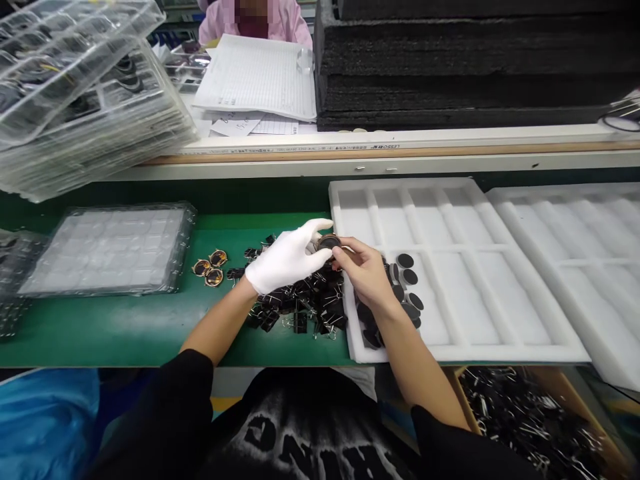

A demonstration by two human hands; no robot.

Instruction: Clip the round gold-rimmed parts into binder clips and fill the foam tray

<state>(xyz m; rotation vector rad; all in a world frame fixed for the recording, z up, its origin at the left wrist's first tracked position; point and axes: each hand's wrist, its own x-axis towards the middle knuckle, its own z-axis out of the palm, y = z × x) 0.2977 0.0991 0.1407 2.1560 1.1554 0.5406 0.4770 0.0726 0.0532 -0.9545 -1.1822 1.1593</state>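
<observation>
My left hand (293, 257), in a white glove, is closed with thumb and fingers around the edge of a round watch case (329, 241) with a dark face. Bare-skinned, my right hand (364, 267) pinches the same watch case from the right side. Under and around my hands lies a heap of black binder clips (300, 323). Three gold-rimmed watch cases (214, 277) rest on the green table left of the heap. Beneath my right forearm, several round black-topped pieces (409, 277) sit in the white foam tray (475, 293), some of them hidden.
A second foam tray (590, 247) lies at the right. Stacked clear plastic trays (110, 250) are on the left, with more (100, 127) on the ledge above. Black foam sheets (465, 67) and papers (260, 73) stand behind, near a person in pink (295, 27). A box of clips (535, 413) is below.
</observation>
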